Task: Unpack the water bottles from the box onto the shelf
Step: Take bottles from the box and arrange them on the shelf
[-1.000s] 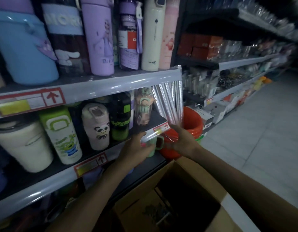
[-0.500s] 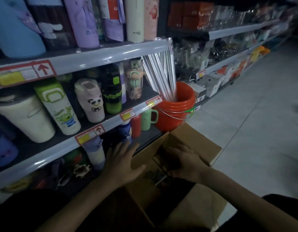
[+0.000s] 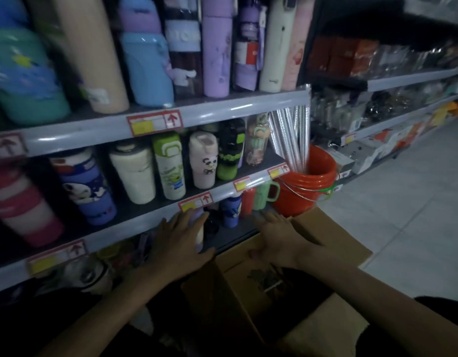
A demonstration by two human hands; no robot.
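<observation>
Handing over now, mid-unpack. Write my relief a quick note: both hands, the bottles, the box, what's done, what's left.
Left hand: against a lilac bottle on the bottom shelf; grip unclear.
Right hand: open, empty, over the box flap.
Done: a blue bottle, red bottle and green mug stand to the right of the lilac one.
Left: the box interior is too dark to read; check it and shelve any bottles.

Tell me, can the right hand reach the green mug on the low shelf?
Probably yes: the open right hand is just in front of the green mug, and nothing stands between them.
</observation>
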